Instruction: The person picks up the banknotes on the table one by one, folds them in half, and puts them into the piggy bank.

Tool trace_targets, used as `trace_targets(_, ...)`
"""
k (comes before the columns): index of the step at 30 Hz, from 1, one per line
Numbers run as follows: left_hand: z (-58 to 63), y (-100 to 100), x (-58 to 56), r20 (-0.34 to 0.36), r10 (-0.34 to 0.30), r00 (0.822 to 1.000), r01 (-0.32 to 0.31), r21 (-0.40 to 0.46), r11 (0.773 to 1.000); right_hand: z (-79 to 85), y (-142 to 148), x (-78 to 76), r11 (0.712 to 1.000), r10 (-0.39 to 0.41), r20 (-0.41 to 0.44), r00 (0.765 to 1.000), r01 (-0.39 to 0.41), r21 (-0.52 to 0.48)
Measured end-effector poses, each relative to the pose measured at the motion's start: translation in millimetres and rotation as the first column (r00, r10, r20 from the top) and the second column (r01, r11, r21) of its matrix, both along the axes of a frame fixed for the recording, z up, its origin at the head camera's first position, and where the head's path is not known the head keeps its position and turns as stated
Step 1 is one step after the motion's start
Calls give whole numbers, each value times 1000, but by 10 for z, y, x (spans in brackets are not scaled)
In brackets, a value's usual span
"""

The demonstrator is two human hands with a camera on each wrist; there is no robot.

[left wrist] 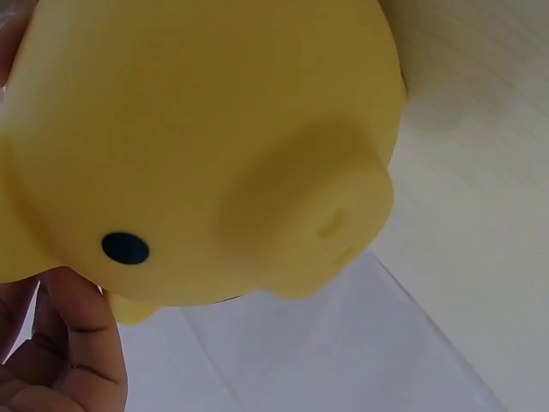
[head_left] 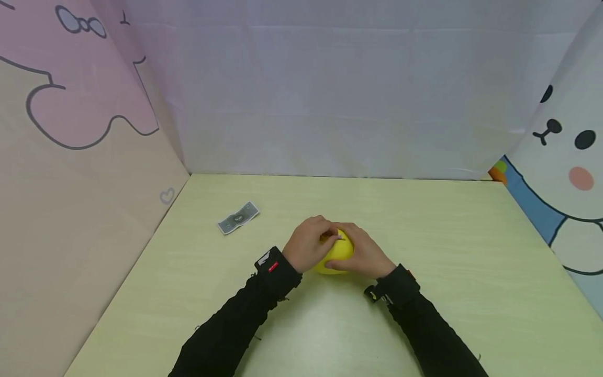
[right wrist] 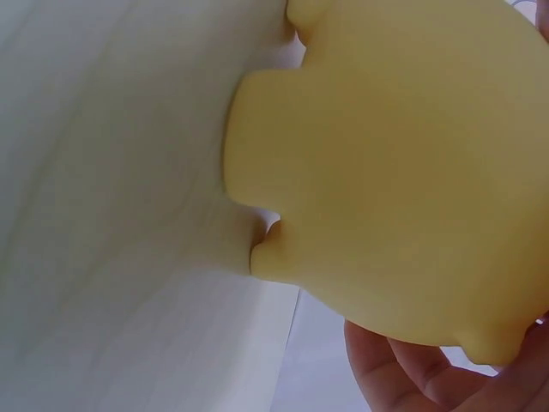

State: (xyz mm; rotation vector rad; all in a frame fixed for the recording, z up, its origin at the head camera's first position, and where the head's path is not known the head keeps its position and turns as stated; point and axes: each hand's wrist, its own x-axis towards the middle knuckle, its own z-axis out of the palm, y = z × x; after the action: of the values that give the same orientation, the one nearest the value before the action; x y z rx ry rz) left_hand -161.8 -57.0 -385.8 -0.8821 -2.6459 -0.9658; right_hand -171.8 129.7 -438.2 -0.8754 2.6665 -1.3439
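Gripping a yellow pig figure [head_left: 341,251] with the right hand [head_left: 365,254], the left hand [head_left: 308,245] at its top

Head view: The pig figure is rounded, smooth and bright yellow, with a short dark line on its top. It sits on the pale table [head_left: 447,225], mostly hidden between the two hands. The right hand wraps its side, thumb across the near face and fingers over the top. The left hand bends over the upper left with curled fingers, its thumb tip beside the dark line; whether it pinches something small or only touches the figure, I cannot tell. Both forearms reach in from below and angle toward each other, in black sleeves [head_left: 221,327] and dark wristbands [head_left: 278,269]. A grey banknote [head_left: 238,218] lies flat on the table, up and left of the hands.

Left wrist view: The figure's face is close, with one dark oval eye [left wrist: 126,248] and a blunt, protruding snout [left wrist: 330,215] with small dents. Bent fingers [left wrist: 81,330] show at the lower left, by a small yellow lobe.

Right wrist view: Plain matt yellow fills much of the frame. Stubby projections [right wrist: 262,142] meet the table. Curved fingers [right wrist: 382,369] show behind the body.
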Motion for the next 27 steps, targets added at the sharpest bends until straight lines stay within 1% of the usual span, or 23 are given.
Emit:
trace_targets(3,-21,-4,1,-17,5,1000,-6,-16,1000,0,2,-2,1000,0,-5,1000,0,1)
trace_targets(6,-44,-9,5,-54,9,998,-11,-32,999,1,3,-3,1000,1,-14,1000,-1,1)
trace_targets(9,-63,-12,17,-94,15,995,-18,-34,999,-1,2,-5,1000,0,-14,1000,0,1)
trace_targets(13,-83,-17,45,-131,15,991,-18,-24,1000,-1,-2,-5,1000,-3,-3,1000,3,4)
trace_targets(18,-104,-24,65,-182,12,983,-19,-35,999,3,-4,1,1000,-11,-7,1000,11,18)
trace_targets(27,-134,-32,67,-228,-5,974,-7,-54,999,14,-4,10,1000,-16,-22,1000,16,21)
